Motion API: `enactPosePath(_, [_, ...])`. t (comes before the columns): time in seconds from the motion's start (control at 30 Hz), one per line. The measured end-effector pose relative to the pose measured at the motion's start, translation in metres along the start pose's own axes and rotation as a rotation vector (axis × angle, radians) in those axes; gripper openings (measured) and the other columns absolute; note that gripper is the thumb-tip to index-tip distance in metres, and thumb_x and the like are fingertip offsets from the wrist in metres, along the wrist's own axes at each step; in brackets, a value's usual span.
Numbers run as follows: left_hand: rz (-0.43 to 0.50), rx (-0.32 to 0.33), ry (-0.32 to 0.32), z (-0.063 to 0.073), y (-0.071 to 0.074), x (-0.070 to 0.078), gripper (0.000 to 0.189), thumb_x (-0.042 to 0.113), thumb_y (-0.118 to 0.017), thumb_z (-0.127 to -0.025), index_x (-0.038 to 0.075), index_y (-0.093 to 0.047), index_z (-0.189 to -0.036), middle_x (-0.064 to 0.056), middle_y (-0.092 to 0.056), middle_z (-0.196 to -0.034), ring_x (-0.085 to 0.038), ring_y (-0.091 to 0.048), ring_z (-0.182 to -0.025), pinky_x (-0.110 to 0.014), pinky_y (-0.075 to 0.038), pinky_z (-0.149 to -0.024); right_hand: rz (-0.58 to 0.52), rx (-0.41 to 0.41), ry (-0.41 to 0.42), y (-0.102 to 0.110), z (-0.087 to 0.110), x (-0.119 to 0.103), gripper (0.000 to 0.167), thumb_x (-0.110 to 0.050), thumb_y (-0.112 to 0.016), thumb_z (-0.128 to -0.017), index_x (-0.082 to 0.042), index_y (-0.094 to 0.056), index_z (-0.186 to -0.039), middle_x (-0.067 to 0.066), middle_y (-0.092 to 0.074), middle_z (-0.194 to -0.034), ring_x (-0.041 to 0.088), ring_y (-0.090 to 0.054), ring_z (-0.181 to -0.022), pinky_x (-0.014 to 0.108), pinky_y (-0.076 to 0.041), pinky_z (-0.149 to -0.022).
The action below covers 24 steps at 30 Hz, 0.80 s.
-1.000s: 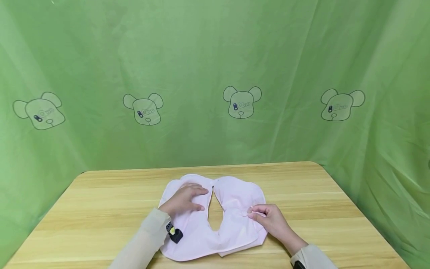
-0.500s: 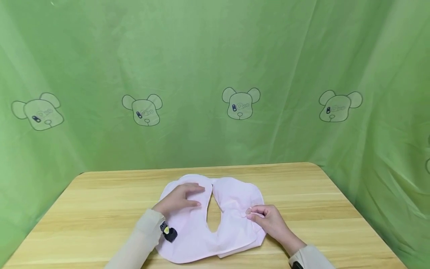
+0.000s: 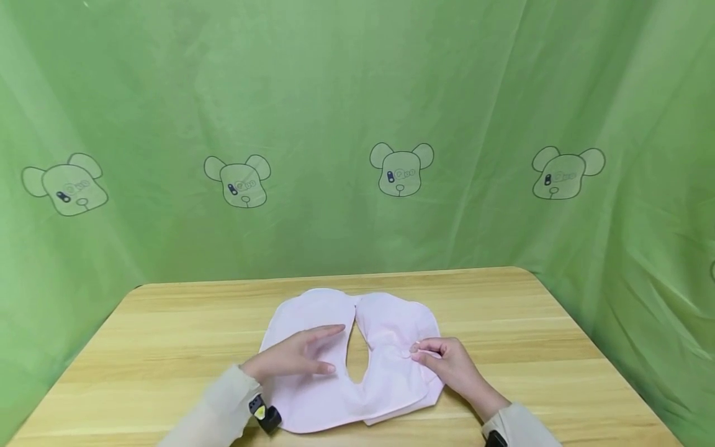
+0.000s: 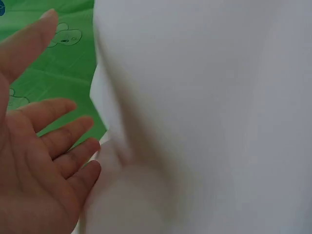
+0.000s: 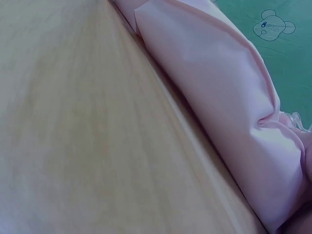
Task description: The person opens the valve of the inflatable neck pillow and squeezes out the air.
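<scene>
A pale pink cloth piece (image 3: 318, 400) with a smooth sheen and scalloped far edge lies on the table, with a long keyhole-shaped opening in its middle. Over its left half hovers my left hand (image 3: 290, 359), fingers extended and thumb spread apart; the left wrist view shows that palm (image 4: 34, 170) beside the pale fabric (image 4: 209, 97). My right hand (image 3: 454, 367) pinches the cloth's right half between thumb and forefinger, puckering it. By those fingertips, the right wrist view shows a small clear, shiny bit (image 5: 295, 120) above the folded pink cloth (image 5: 209, 83).
The wood-grain table (image 3: 139, 360) stretches around the cloth to rounded far corners. Green curtains (image 3: 313, 93) with bear-head prints hang behind and at both sides. A black wrist device (image 3: 265, 415) sits at my left cuff, close to the cloth's left edge.
My left hand has drawn back toward me and to the left, its thumb and fingers spreading wider. My right hand keeps its pinch in the same place, and the cloth has hardly moved.
</scene>
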<state>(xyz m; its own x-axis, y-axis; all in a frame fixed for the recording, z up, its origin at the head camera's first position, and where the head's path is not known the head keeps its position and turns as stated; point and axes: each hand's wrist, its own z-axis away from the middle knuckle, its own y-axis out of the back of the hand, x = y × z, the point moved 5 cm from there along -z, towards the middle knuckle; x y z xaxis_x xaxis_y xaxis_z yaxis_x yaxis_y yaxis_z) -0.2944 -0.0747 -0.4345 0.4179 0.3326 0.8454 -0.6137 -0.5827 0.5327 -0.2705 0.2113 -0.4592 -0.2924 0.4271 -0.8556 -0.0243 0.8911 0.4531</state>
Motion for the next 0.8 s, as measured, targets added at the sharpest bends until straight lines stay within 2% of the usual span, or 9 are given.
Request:
enactPosePath(0.13, [0.059,-0.008,0.063,0.002,-0.015,-0.006,0.082,0.024,-0.072,-0.083,0.006,-0.026,-0.148,-0.01,-0.023,-0.155,-0.026,-0.018,-0.143,-0.044,-0.011,-0.116,0.01,0.005,0.002,0.001,0.0,0.0,0.011,-0.01,-0.073,-0.081,-0.001,-0.073,-0.086,0.009,-0.072,-0.09,0.0,-0.062,-0.086,0.016,-0.048,-0.082])
enactPosePath(0.23, [0.125,0.009,0.131,0.004,-0.025,-0.01,0.084,0.025,-0.073,-0.083,0.008,-0.025,-0.149,-0.008,-0.022,-0.156,-0.026,-0.015,-0.143,-0.044,-0.01,-0.116,0.003,0.005,-0.005,0.001,0.0,-0.001,0.011,-0.01,-0.073,-0.081,-0.001,-0.073,-0.087,0.009,-0.072,-0.091,0.0,-0.061,-0.087,0.016,-0.048,-0.083])
enactPosePath(0.37, [0.207,0.033,0.175,0.004,-0.037,-0.009,0.085,0.024,-0.073,-0.082,0.008,-0.023,-0.15,-0.006,-0.022,-0.156,-0.025,-0.014,-0.143,-0.045,-0.01,-0.116,-0.008,0.001,-0.013,0.001,0.0,-0.003,0.012,-0.011,-0.073,-0.08,-0.001,-0.073,-0.086,0.009,-0.072,-0.091,0.001,-0.061,-0.087,0.018,-0.048,-0.084])
enactPosePath(0.6, [0.163,0.033,0.162,0.004,-0.051,-0.002,0.098,0.03,-0.075,-0.08,0.004,-0.012,-0.151,-0.009,-0.012,-0.158,-0.025,-0.007,-0.144,-0.048,-0.007,-0.115,0.0,-0.002,0.006,0.001,0.0,0.0,0.009,-0.01,-0.072,-0.081,-0.001,-0.073,-0.084,0.007,-0.072,-0.088,-0.001,-0.06,-0.086,0.016,-0.049,-0.081])
enactPosePath(0.8, [0.108,0.013,0.173,0.004,-0.061,-0.001,0.106,0.038,-0.076,-0.077,0.006,-0.009,-0.151,-0.009,-0.007,-0.158,-0.027,-0.002,-0.145,-0.052,-0.004,-0.115,-0.021,-0.011,0.016,-0.001,0.0,0.002,0.01,-0.008,-0.072,-0.081,0.001,-0.073,-0.084,0.007,-0.072,-0.086,-0.001,-0.061,-0.084,0.016,-0.049,-0.08])
